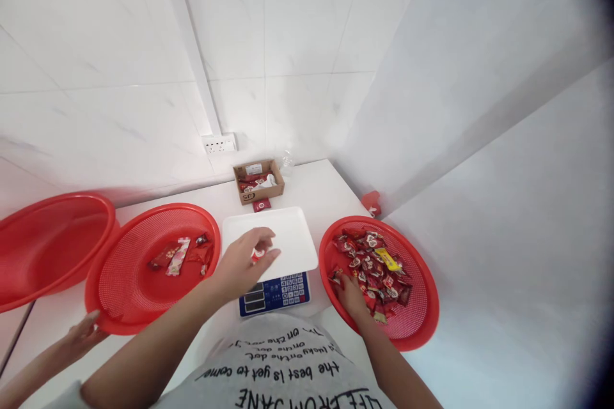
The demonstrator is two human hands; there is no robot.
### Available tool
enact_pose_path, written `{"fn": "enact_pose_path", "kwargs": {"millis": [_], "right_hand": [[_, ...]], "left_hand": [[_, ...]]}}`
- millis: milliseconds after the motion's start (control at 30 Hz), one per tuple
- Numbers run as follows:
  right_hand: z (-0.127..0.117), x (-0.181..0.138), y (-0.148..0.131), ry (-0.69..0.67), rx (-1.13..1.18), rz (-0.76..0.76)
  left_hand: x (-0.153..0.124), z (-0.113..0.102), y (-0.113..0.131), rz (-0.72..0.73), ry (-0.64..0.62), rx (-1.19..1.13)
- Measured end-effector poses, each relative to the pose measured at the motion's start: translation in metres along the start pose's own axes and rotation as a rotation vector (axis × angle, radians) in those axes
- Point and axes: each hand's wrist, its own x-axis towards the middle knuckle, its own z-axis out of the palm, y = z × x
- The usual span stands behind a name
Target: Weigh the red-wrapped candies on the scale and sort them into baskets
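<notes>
My left hand (pixel 247 259) hovers over the white weighing tray (pixel 292 239) of a digital scale, its thumb and fingers curved but apart. A small red-and-white wrapped sweet (pixel 258 255) shows in the gap between them; whether the hand touches it is unclear. My right hand (pixel 350 293) reaches into the red mesh basket (pixel 428 307) on the right, fingers curled round a small wrapped sweet (pixel 334 275) near the basket's left side. Many red-wrapped sweets (pixel 371 262) fill that basket, with a yellow packet (pixel 387 259) on top. The scale's blue keypad (pixel 291 291) faces me.
Left of the scale stands another red basket (pixel 119 249) holding a few packets, with a red basin (pixel 48 249) beyond it. Another person's hand (pixel 86 330) touches the basket's near rim. Behind the scale are a cardboard box (pixel 266 193) of sweets and a single red packet (pixel 261 205).
</notes>
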Motion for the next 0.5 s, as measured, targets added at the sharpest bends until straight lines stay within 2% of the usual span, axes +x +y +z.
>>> {"fn": "enact_pose_path", "kwargs": {"millis": [100,200,300,500], "right_hand": [[-0.001,0.001,0.001,0.008,0.041,-0.009],[-0.004,0.001,0.001,0.030,0.054,0.043],[-0.007,-0.001,-0.001,0.049,0.052,0.068],[-0.006,-0.002,-0.004,0.031,0.097,0.030]], "left_hand": [[-0.011,0.020,-0.039,-0.204,-0.206,0.218],[-0.024,0.036,-0.074,-0.274,-0.326,0.362],[-0.028,0.042,-0.087,-0.298,-0.327,0.378],[-0.007,0.048,-0.081,-0.470,-0.229,0.222]]}}
